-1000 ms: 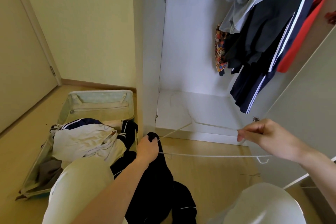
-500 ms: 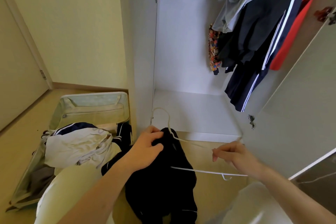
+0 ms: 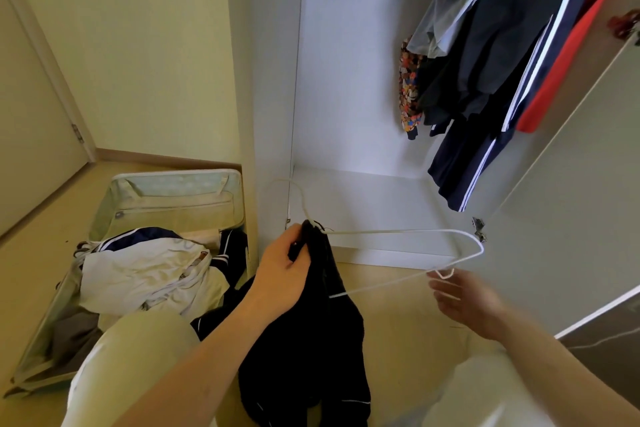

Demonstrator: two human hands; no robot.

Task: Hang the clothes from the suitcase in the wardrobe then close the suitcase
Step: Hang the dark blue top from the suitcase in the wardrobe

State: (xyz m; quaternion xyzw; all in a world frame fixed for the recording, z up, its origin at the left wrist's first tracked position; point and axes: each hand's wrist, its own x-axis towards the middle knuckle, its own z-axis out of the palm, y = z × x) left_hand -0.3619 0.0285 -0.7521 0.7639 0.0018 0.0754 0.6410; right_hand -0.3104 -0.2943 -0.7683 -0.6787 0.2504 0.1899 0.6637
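- A thin white wire hanger (image 3: 408, 232) is sticking out sideways from a soft, limp black garment (image 3: 311, 333), its hook curving up in front of the wardrobe's left edge and its rounded shoulder reaching right.
- The left hand (image 3: 280, 277) is gripping the bunched top of the black garment right where the hanger's neck comes out, fingers curled round the cloth; the rest of the cloth is drooping down between the person's pale-trousered knees.
- The right hand (image 3: 464, 302) is hovering just under the hanger's right tip, fingers loose and spread, holding nothing; it is blurred, so I cannot tell whether a fingertip is touching the wire.
- The suitcase (image 3: 173, 191) is lying open on the floor to the left, pale fabric lining and a zipped lid pocket showing, with crumpled white and dark striped clothes (image 3: 145, 267) heaped inside.
- The wardrobe (image 3: 346, 114) is standing open straight ahead, smooth white inside, with grey, navy striped, red and patterned garments (image 3: 502, 45) hanging at the upper right.
- The floor (image 3: 391, 305) is a pale yellowish wood tone, with cream walls and a closed door on the left.
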